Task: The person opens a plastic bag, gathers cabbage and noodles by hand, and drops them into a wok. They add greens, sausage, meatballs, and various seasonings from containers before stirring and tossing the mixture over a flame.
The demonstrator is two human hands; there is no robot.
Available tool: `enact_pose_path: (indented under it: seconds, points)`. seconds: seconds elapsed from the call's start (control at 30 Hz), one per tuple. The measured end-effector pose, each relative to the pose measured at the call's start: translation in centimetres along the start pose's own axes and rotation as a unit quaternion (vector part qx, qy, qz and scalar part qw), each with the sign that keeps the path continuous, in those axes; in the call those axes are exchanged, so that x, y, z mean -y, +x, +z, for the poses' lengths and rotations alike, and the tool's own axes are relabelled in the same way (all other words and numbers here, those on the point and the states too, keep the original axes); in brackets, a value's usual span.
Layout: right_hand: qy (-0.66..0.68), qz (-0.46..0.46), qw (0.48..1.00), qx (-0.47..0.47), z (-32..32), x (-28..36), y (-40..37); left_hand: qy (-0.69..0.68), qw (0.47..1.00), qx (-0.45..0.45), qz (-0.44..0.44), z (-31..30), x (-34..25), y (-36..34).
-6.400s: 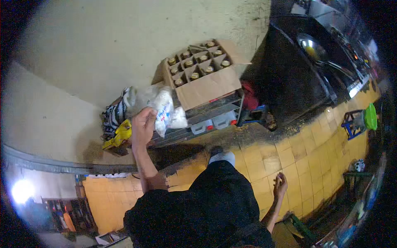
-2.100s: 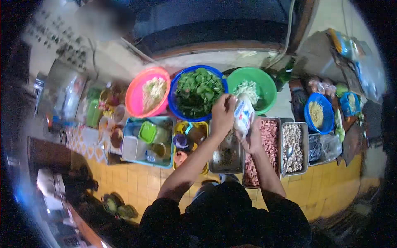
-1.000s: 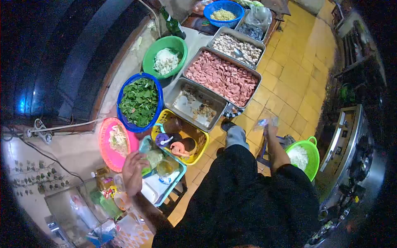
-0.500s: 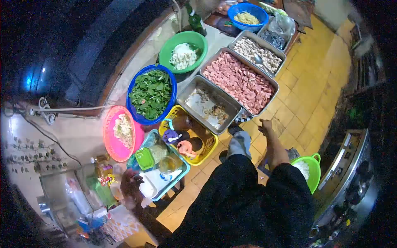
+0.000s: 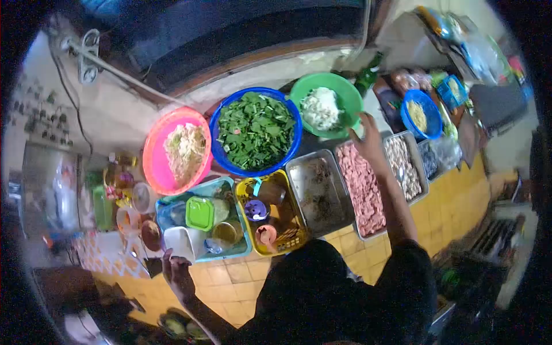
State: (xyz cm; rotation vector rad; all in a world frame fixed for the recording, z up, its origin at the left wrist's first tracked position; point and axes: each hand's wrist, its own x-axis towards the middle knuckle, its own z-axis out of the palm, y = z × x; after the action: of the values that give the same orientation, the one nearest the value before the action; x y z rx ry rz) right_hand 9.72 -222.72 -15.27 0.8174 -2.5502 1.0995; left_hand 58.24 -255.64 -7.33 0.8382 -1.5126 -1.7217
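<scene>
My right hand (image 5: 368, 137) reaches over the metal tray of pink sliced meat (image 5: 363, 198), fingers apart, with its fingertips at the rim of the green basin (image 5: 351, 92). White pieces (image 5: 321, 109) lie in that basin. Low on the left, my left hand (image 5: 178, 273) is just below a white container (image 5: 179, 242), its fingers partly bent and apart, holding nothing. The white container sits in a light-blue basket (image 5: 246, 244) along with a green-lidded box (image 5: 199, 213) and a jar (image 5: 227, 232).
A blue basin of chopped greens (image 5: 256, 132) and a pink basin of shredded food (image 5: 187, 146) stand along the wall. A yellow basket (image 5: 270, 214) adjoins a nearly bare metal tray (image 5: 319, 190). Farther right are another filled tray (image 5: 402, 167), a small blue basin (image 5: 422, 114) and a green bottle (image 5: 368, 75).
The view has swung toward the counter. My right hand has moved from beside my body to the green basin, and my left hand has come down away from the white container.
</scene>
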Motion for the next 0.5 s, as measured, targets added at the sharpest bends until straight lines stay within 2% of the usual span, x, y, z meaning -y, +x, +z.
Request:
enact_pose_path:
  seconds: [0.03, 0.07, 0.13, 0.17, 0.23, 0.3, 0.37, 0.4, 0.43, 0.47, 0.5]
  points:
    - [-0.044, -0.040, 0.998, 0.032, 3.3, -1.4, 3.2, -0.051, 0.997, -0.059, -0.026, -0.6, 1.0, -0.6]
    - [-0.017, -0.044, 0.997, 0.056, 6.9, -3.6, 5.9, -0.051, 0.995, -0.076, -0.026, -1.1, 1.9, -1.6]
    - [-0.098, 0.022, 0.987, 0.126, 12.1, -6.3, 10.3, -0.054, 0.980, -0.182, -0.061, -2.7, 4.1, -4.5]
    - [-0.138, 0.037, 0.976, 0.167, 14.2, -7.5, 11.4, -0.035, 0.975, -0.196, -0.098, -5.1, 6.1, -6.3]
    - [-0.329, 0.033, 0.878, 0.345, 17.5, -7.5, 11.8, -0.038, 0.931, -0.322, -0.170, -6.2, 8.1, -10.6]
    - [-0.315, 0.083, 0.886, 0.329, 18.9, -6.8, 9.8, -0.028, 0.872, -0.434, -0.225, -6.4, 10.2, -15.5]
    - [-0.313, -0.042, 0.881, 0.352, 17.0, -5.6, 10.6, -0.071, 0.842, -0.440, -0.305, -11.0, 15.9, -21.7]
    - [-0.316, -0.048, 0.880, 0.352, 17.4, -6.4, 10.6, -0.077, 0.839, -0.443, -0.305, -15.1, 20.5, -25.8]
    - [-0.288, -0.016, 0.899, 0.330, 17.9, -7.7, 10.4, -0.329, 0.867, -0.123, -0.355, -17.6, 23.8, -29.4]
    - [-0.259, 0.018, 0.915, 0.310, 18.0, -8.7, 10.1, -0.185, 0.906, -0.209, -0.319, -14.6, 24.5, -32.0]
    - [-0.262, 0.015, 0.913, 0.311, 17.3, -8.7, 10.1, -0.031, 0.917, -0.288, -0.276, -11.2, 24.6, -35.2]
